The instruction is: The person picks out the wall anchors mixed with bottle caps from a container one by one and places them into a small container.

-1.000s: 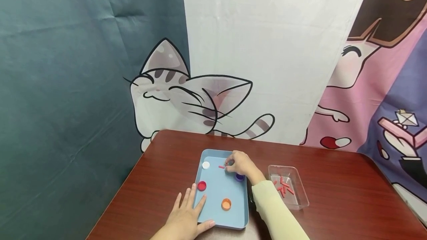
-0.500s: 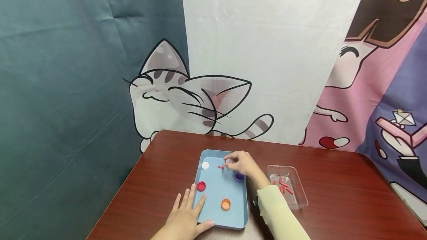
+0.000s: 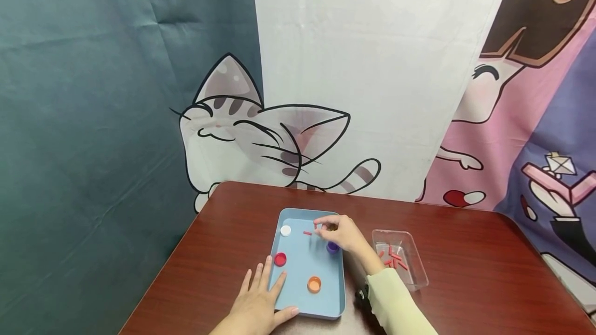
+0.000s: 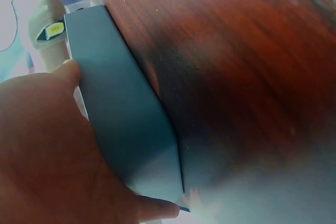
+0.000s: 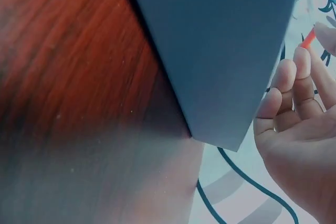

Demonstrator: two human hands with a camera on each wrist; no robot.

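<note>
My right hand (image 3: 343, 233) pinches a small red stick (image 3: 315, 225) between thumb and fingertips, over the far right part of a light blue tray (image 3: 298, 293). In the right wrist view the stick (image 5: 308, 38) juts from the fingertips. Another red stick (image 3: 307, 232) lies on the tray just left of the pinch. Partly under the right hand is a purple cap (image 3: 332, 247). My left hand (image 3: 253, 299) rests with spread fingers on the tray's near left edge. In the left wrist view, its thumb and a finger touch the tray's side wall (image 4: 121, 103).
On the tray are a white cap (image 3: 285, 230) at far left, a red cap (image 3: 280, 259) by the left wall and an orange cap (image 3: 314, 285) nearer me. To the tray's right, a clear plastic box (image 3: 419, 273) holds several red sticks (image 3: 396, 257).
My right hand has drawn slightly to the right and towards me, and the pinched stick now shows upright between the fingertips. The left hand stays in place on the tray.
</note>
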